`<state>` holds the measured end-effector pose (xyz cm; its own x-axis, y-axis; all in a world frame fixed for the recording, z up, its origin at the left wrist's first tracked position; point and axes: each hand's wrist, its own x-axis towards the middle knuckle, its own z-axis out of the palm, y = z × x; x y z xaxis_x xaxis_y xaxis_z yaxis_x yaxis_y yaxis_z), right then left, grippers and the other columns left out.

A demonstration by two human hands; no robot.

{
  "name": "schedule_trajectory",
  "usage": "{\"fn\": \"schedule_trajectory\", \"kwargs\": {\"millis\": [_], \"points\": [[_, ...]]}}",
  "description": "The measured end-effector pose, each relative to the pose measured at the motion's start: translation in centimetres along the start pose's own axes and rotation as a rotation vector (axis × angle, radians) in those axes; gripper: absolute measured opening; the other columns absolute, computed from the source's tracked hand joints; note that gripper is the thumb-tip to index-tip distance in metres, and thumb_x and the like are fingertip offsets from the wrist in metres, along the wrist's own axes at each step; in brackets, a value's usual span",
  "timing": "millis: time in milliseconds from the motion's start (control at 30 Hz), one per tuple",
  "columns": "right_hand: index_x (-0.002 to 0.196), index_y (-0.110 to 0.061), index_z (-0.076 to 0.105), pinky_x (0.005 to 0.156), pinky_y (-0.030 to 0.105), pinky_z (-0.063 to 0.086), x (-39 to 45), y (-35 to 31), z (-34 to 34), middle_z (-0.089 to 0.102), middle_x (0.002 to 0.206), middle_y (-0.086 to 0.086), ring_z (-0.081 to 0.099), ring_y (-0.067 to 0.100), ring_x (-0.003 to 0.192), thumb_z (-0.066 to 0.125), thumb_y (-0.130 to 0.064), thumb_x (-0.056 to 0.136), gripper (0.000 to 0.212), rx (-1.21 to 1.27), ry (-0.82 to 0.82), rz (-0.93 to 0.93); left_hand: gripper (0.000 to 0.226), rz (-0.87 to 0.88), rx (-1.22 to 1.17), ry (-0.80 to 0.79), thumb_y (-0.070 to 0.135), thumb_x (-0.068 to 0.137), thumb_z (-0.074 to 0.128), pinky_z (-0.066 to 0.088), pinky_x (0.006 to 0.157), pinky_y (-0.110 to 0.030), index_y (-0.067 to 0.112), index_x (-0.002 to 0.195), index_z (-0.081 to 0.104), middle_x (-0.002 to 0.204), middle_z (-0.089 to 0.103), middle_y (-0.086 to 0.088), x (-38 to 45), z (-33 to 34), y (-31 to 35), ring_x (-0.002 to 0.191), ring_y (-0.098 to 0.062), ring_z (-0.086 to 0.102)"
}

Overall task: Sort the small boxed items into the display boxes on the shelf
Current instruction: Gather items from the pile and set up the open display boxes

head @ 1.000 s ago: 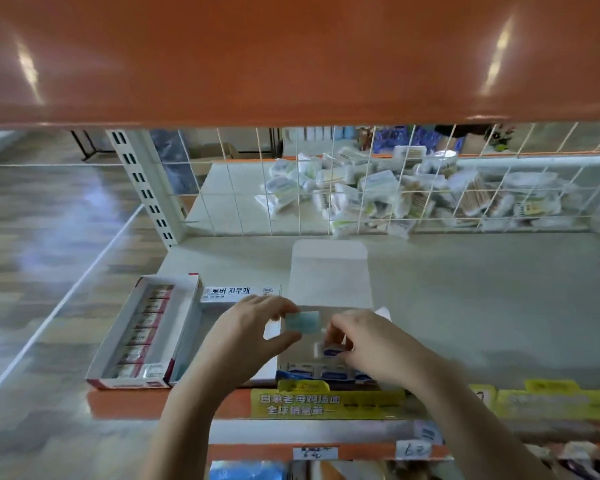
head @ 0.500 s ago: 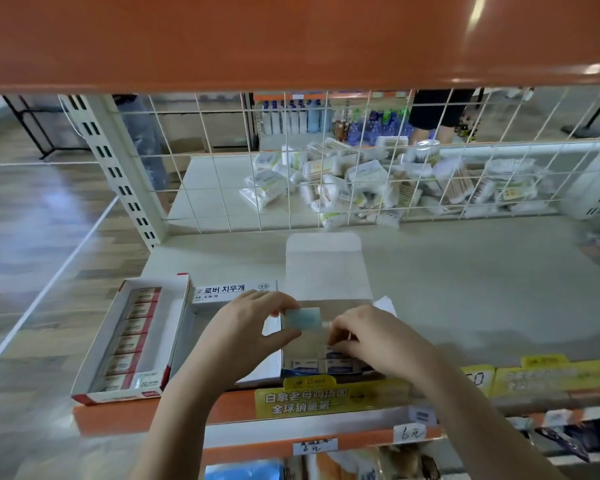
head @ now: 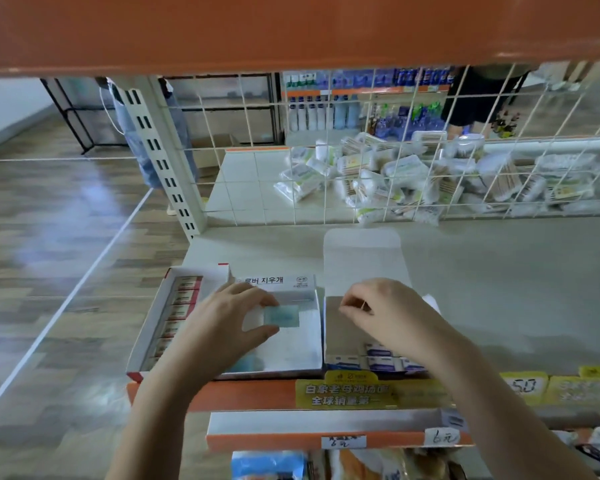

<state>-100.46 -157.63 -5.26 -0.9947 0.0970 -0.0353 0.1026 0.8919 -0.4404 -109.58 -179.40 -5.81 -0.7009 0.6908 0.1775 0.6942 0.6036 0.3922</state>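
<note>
So your left hand (head: 222, 327) pinches the teal box (head: 281, 315) flat, long axis sideways, right above the middle tray (head: 309, 355); your right hand (head: 392, 313) hangs curled, apparently empty.

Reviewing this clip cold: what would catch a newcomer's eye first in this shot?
Probably the two hands at the shelf's front edge: the left hand pinches a small teal item over the middle white display box, while the right hand hovers with curled fingers over the right display box, whose lid flap stands open. Next, the red-trimmed box of red items at far left, and the heap of white packets behind the wire grid.
</note>
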Motion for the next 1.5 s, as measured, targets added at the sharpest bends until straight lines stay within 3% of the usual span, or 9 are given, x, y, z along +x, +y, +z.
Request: {"fn": "schedule_trajectory", "kwargs": {"millis": [100, 200, 300, 467, 667, 933, 1200, 1500], "points": [[0.100, -0.018, 0.064, 0.073, 0.023, 0.049, 0.7, -1.1, 0.4, 0.065, 0.094, -0.004, 0.059, 0.011, 0.080, 0.048, -0.041, 0.094, 0.029, -0.008, -0.045, 0.030, 0.029, 0.008, 0.017, -0.108, 0.041, 0.081, 0.067, 0.037, 0.084, -0.016, 0.035, 0.108, 0.059, 0.100, 0.047, 0.025, -0.6, 0.3, -0.1, 0.101, 0.001, 0.046], [0.087, -0.012, 0.064, 0.062, 0.026, 0.044, 1.1, -1.9, 1.0, 0.066, 0.080, 0.004, 0.059, 0.017, 0.068, 0.046, -0.046, 0.094, 0.040, -0.040, -0.107, 0.071, 0.030, 0.011, 0.032, -0.181, 0.043, 0.082, 0.065, 0.036, 0.088, -0.015, 0.035, 0.110, 0.058, 0.103, 0.050, 0.023, -0.7, 0.8, -0.4, 0.100, 0.003, 0.041], [0.069, -0.010, 0.054, 0.050, 0.024, 0.030, 1.3, -2.4, 1.4, 0.051, 0.062, 0.004, 0.043, 0.015, 0.051, 0.043, -0.042, 0.096, 0.043, -0.058, -0.137, 0.093, 0.031, 0.011, 0.039, -0.254, 0.042, 0.083, 0.063, 0.033, 0.088, -0.016, 0.035, 0.112, 0.059, 0.099, 0.047, 0.023, -0.4, 1.2, -0.6, 0.096, 0.003, 0.037], [0.059, -0.013, 0.041, 0.050, 0.026, 0.027, 1.5, -3.0, 1.3, 0.044, 0.058, 0.003, 0.036, 0.015, 0.050, 0.046, -0.031, 0.092, 0.038, -0.027, -0.150, 0.172, 0.028, 0.002, 0.068, -0.391, 0.035, 0.081, 0.063, 0.036, 0.085, -0.019, 0.033, 0.109, 0.062, 0.103, 0.056, 0.018, 0.6, 1.6, -1.0, 0.096, -0.003, 0.044], [0.058, -0.016, 0.039, 0.050, 0.026, 0.026, 1.3, -3.2, 1.3, 0.042, 0.057, 0.001, 0.036, 0.015, 0.051, 0.046, -0.029, 0.091, 0.036, -0.025, -0.159, 0.195, 0.031, 0.010, 0.140, -0.473, 0.033, 0.081, 0.065, 0.035, 0.090, -0.023, 0.031, 0.112, 0.062, 0.115, 0.055, 0.010, 1.1, 2.1, -1.6, 0.112, -0.009, 0.043], [0.060, -0.014, 0.039, 0.050, 0.026, 0.025, 1.2, -3.0, 1.4, 0.043, 0.060, 0.002, 0.036, 0.015, 0.052, 0.045, -0.029, 0.092, 0.036, 0.009, -0.170, 0.196, 0.023, 0.001, 0.084, -0.545, 0.026, 0.080, 0.066, 0.042, 0.075, -0.020, 0.034, 0.102, 0.067, 0.097, 0.063, 0.017, 2.4, 1.2, -1.6, 0.085, -0.001, 0.054], [0.061, -0.014, 0.039, 0.049, 0.025, 0.025, 1.3, -3.1, 1.3, 0.042, 0.059, 0.001, 0.036, 0.014, 0.051, 0.044, -0.029, 0.093, 0.036, 0.009, -0.194, 0.205, 0.023, 0.108, 0.015, -0.786, 0.021, 0.087, 0.061, 0.042, 0.070, -0.018, 0.034, 0.105, 0.068, 0.096, 0.066, 0.010, 4.4, 1.2, -0.4, 0.071, 0.000, 0.052], [0.061, -0.014, 0.031, 0.049, 0.026, 0.021, 1.2, -2.7, 1.5, 0.036, 0.059, 0.001, 0.029, 0.014, 0.051, 0.044, -0.026, 0.092, 0.036, 0.013, -0.213, 0.197, 0.018, 0.070, 0.004, -0.759, 0.019, 0.084, 0.062, 0.040, 0.066, -0.015, 0.028, 0.097, 0.070, 0.075, 0.057, 0.014, 3.7, 1.3, -1.0, 0.067, -0.002, 0.052]]}}
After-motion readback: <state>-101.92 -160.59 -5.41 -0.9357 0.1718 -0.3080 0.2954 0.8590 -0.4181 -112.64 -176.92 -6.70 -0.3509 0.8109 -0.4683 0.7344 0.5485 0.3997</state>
